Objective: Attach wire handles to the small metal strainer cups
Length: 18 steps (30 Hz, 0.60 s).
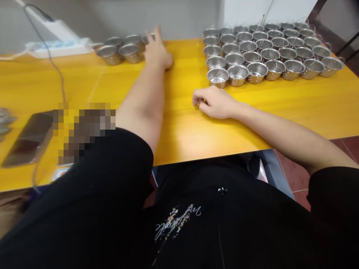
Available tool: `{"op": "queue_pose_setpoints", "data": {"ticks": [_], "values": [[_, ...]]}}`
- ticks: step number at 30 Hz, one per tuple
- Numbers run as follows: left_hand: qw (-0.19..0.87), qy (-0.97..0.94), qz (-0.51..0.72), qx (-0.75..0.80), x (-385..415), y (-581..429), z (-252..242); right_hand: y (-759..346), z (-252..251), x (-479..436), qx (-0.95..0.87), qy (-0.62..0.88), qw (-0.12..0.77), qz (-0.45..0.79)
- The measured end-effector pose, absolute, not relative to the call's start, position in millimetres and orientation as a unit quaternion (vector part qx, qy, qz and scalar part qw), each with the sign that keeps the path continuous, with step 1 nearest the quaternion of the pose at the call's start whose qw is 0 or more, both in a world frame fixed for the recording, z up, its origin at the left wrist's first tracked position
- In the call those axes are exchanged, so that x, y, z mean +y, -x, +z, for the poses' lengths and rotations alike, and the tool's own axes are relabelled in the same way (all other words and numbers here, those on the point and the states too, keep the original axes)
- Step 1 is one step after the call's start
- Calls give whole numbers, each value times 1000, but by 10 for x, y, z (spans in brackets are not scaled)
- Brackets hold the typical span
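My left hand (pixel 157 50) reaches to the back of the yellow table (pixel 182 130), fingers apart, beside a small group of metal cups (pixel 131 53). One cup at the group's right end is partly hidden behind its fingers; whether they touch is unclear. Near the middle, my right hand (pixel 214 101) rests on the tabletop with curled fingers, and nothing shows in them. Just beyond it stand rows of perforated metal baskets (pixel 257 71) with thin wire handles, packed close together.
A white power strip (pixel 60 48) with cables lies at the back left. A dark phone (pixel 29 138) is on the left side, with blurred metal items (pixel 5 119) at the far left edge. Part of the left side is pixelated.
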<state>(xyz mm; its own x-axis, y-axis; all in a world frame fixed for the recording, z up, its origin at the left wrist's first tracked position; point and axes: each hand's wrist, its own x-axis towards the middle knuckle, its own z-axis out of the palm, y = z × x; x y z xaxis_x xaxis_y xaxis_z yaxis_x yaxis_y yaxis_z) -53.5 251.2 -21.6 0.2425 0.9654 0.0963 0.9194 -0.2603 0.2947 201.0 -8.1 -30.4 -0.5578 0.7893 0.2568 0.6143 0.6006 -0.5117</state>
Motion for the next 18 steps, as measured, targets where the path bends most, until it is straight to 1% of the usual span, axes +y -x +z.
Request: {"op": "queue_pose_setpoints", "data": {"ticks": [5,11,13,16,18], "values": [[68,-764,114,631,2199,446,-105,-1966,-283,-69,-863,412,230,182],[0,-794,85,602,1911,362,312,-2007,-333,1,-868,397,238,179],[-8,-824,65,563,1739,378,403,-2029,-370,30,-869,386,255,178],[1,-897,15,442,1330,402,437,-2061,-413,50,-865,366,290,183],[20,-920,-3,391,992,397,460,-2077,-422,47,-853,367,321,187]]}}
